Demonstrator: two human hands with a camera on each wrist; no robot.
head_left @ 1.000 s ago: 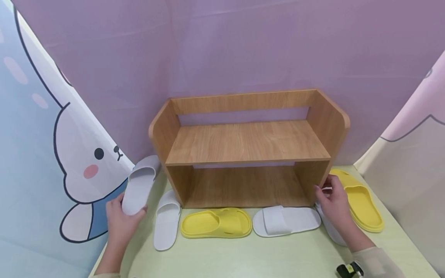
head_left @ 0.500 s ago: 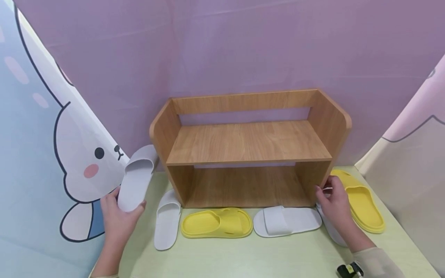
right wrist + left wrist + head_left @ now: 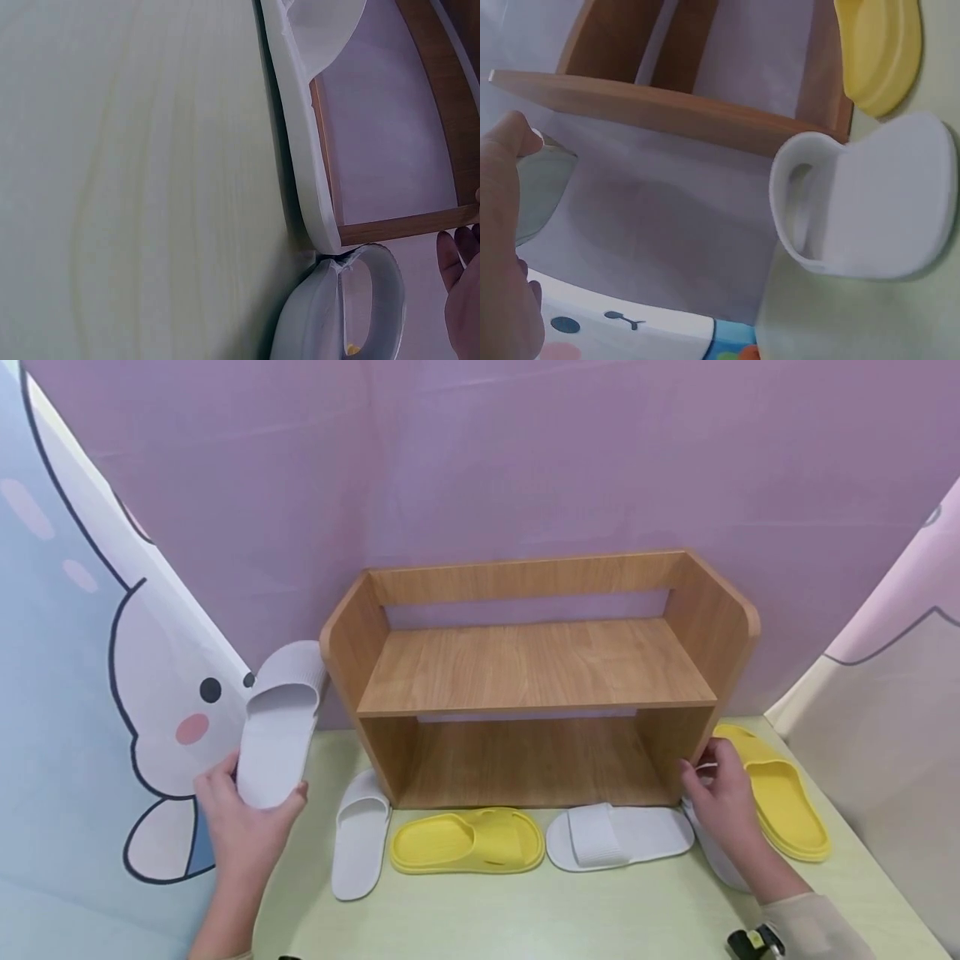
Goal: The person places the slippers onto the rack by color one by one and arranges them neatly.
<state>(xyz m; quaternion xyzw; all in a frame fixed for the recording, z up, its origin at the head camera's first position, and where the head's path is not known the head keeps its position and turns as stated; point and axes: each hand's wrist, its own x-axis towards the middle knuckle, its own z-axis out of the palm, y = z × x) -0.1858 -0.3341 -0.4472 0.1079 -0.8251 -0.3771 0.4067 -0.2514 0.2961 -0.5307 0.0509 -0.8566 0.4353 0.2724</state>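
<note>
My left hand (image 3: 243,814) grips a pale grey slipper (image 3: 273,743) by its heel end, thumb on one edge and fingers on the other. The slipper is raised beside the left panel of a two-tier wooden rack (image 3: 525,668), toe pointing up and away. In the left wrist view, part of the held slipper (image 3: 544,187) shows beyond the thumb. At the rack's lower right, my right hand (image 3: 723,793) pinches the front edge of the side panel (image 3: 420,223), thumb inside and fingers outside. Below that hand lies another grey slipper (image 3: 716,852), partly hidden by it.
A grey slipper (image 3: 360,843), a yellow slipper (image 3: 442,843) and a white slipper (image 3: 645,833) lie along the rack's front on the pale table (image 3: 450,918). Another yellow slipper (image 3: 783,802) is right of the rack. Purple cloth (image 3: 525,460) hangs close behind.
My left hand has lifted the grey slipper higher and carried it a little to the left. The right hand stays at the rack's side panel.
</note>
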